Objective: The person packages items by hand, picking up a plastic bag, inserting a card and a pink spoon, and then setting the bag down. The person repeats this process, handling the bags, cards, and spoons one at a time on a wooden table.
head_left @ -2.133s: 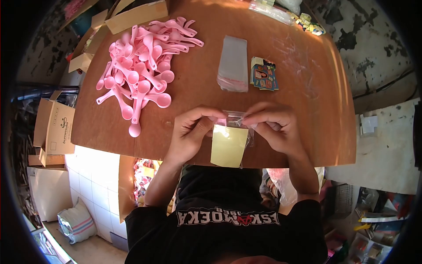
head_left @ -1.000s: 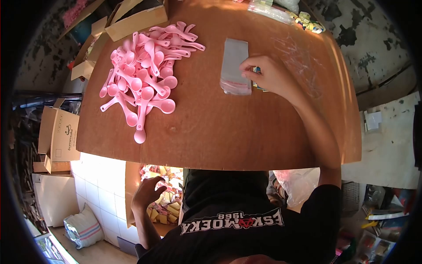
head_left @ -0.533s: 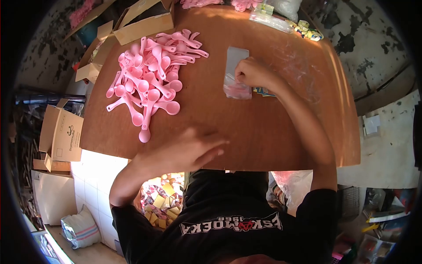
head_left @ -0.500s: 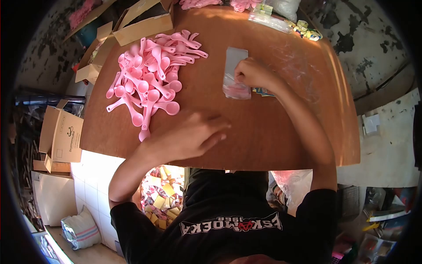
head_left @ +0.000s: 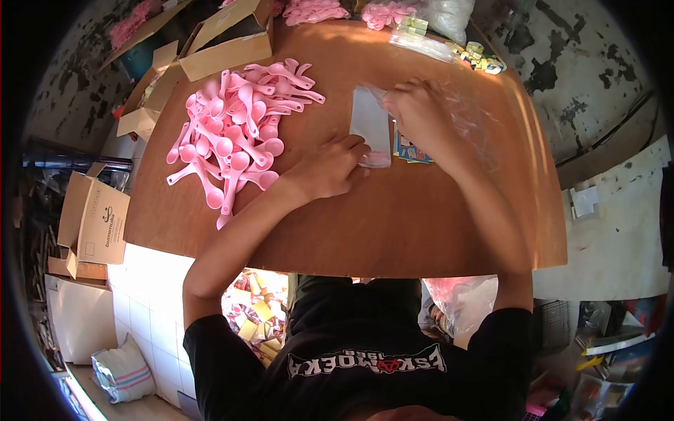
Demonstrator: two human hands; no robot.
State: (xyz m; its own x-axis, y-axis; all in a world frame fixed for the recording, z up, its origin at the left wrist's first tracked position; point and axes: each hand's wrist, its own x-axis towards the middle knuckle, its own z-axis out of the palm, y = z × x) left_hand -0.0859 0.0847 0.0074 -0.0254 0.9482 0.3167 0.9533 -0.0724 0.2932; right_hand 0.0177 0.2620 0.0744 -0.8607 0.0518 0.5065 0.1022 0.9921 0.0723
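Note:
A flat clear plastic bag (head_left: 371, 116) with a pale grey look lies on the brown table, something pink showing through its lower end. My left hand (head_left: 333, 165) is at that lower end, fingers curled closed on the bag's edge. At the bag's upper right corner, my right hand (head_left: 419, 109) pinches the clear film between bent fingers; the fingertips are partly hidden. Blue and yellow printed cards (head_left: 409, 149) lie just below the right hand. Left of both hands sits a big pile of pink measuring spoons (head_left: 228, 137).
Open cardboard boxes (head_left: 228, 45) stand at the table's far left. Along the back edge are pink bundles (head_left: 316, 10), a clear plastic bundle (head_left: 421, 46) and yellow rolled labels (head_left: 481, 57). Loose clear film (head_left: 477, 119) lies right. The table's near edge (head_left: 365, 275) meets my body.
My left hand has moved up and right from the bare table to the bag's lower end. My right hand has shifted slightly up and right, to the bag's upper corner.

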